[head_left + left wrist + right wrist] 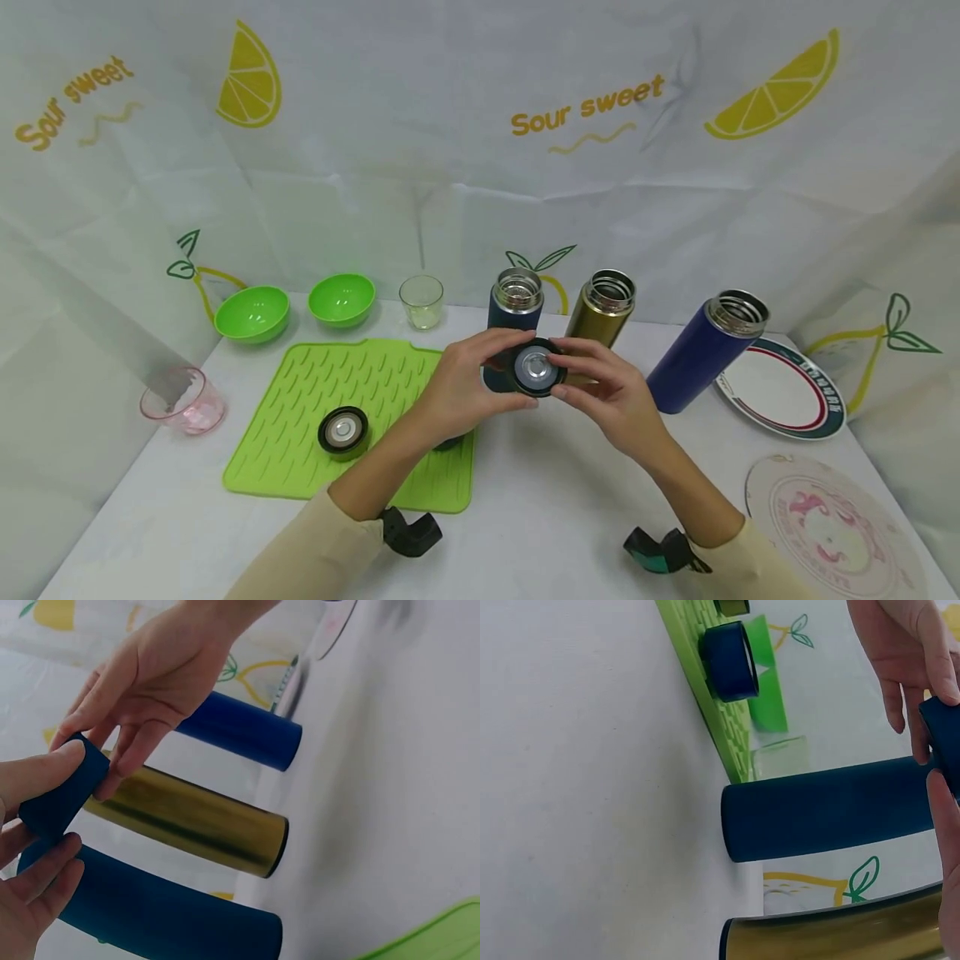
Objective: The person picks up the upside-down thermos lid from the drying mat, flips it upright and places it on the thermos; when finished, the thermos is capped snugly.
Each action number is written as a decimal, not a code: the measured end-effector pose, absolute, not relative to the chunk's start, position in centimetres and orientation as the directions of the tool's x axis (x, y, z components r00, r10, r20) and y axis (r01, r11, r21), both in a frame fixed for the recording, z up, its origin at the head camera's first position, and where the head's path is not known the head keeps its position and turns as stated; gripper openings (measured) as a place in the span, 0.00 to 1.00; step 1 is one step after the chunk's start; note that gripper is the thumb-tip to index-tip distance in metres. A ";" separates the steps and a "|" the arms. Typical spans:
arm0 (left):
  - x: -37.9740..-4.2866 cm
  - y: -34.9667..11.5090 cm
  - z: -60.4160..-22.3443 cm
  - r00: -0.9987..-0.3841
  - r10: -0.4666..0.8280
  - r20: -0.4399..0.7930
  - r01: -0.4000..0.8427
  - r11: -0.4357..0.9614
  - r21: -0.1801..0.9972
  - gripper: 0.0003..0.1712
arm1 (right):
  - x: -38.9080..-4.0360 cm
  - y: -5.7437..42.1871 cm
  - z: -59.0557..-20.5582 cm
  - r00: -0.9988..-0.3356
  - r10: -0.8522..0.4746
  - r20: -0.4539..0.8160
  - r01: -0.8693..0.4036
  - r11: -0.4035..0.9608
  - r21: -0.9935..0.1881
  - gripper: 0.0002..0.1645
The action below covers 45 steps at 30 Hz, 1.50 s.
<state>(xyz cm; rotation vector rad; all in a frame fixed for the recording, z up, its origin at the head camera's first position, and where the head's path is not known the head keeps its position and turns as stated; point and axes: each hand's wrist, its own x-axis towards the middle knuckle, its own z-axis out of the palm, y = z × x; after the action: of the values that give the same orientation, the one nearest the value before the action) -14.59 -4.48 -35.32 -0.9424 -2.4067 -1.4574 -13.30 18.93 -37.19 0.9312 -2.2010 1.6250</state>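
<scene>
In front of the bottles, both hands hold up a dark teal bottle lid (537, 367), its metal-lined underside facing the head camera. My left hand (467, 372) grips its side between thumb and fingers, and my right hand (617, 398) pinches the opposite rim with its fingertips. Just behind stands an open teal bottle (825, 811), partly hidden by the left hand in the head view. To its right are an open gold bottle (196, 819) and an open blue bottle (693, 357), both upright.
A green mat (288, 450) on the left bears a gold lid (344, 432) and a blue lid (731, 660). Beyond it stand two green bowls (252, 315) and a clear glass (422, 303). A pink glass (191, 408) is far left; a plate (780, 387) and round mat (828, 525) lie right.
</scene>
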 end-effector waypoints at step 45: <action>-15.0 -4.4 -34.8 -0.788 0.362 0.498 0.560 0.085 0.824 0.13 | -13.8 18.6 -36.7 -0.781 -0.288 0.555 -0.596 0.078 -0.799 0.26</action>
<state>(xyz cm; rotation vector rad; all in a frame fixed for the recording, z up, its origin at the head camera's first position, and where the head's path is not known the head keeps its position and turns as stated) -15.00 -4.44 -34.82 -0.9407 -2.1859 -1.7874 -13.76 18.57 -36.74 0.8893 -2.1043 1.7638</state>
